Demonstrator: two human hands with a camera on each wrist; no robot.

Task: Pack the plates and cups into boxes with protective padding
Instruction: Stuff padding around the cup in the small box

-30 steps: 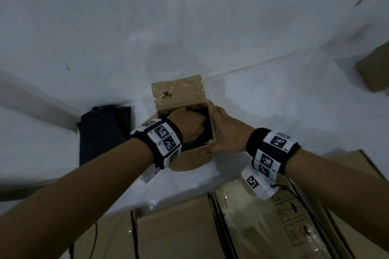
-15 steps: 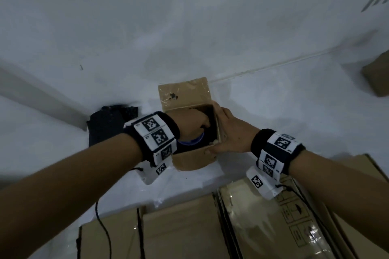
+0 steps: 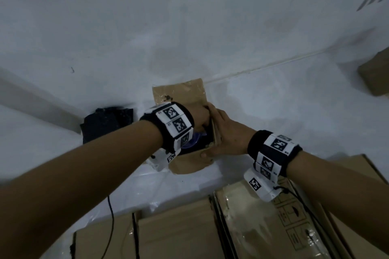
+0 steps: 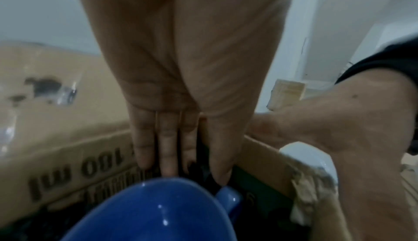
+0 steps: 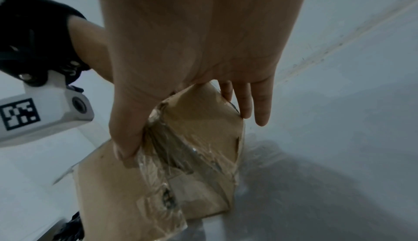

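A small open cardboard box stands on the white surface. Inside it sits a blue cup, seen close up in the left wrist view as a glossy blue cup with its handle to the right. My left hand reaches into the box behind the cup. Its straight fingers press down on dark padding along the far wall. My right hand grips the box's right wall, with the thumb at the near corner and the other fingers at the far corner.
A pile of black padding lies left of the box. Flattened cartons and a taped carton fill the near edge, with a black cable across them. Another carton sits far right. A white wall rises behind.
My left hand has slid farther back and right inside the box, which uncovers more of the blue cup. My right hand keeps its grip on the box's side.
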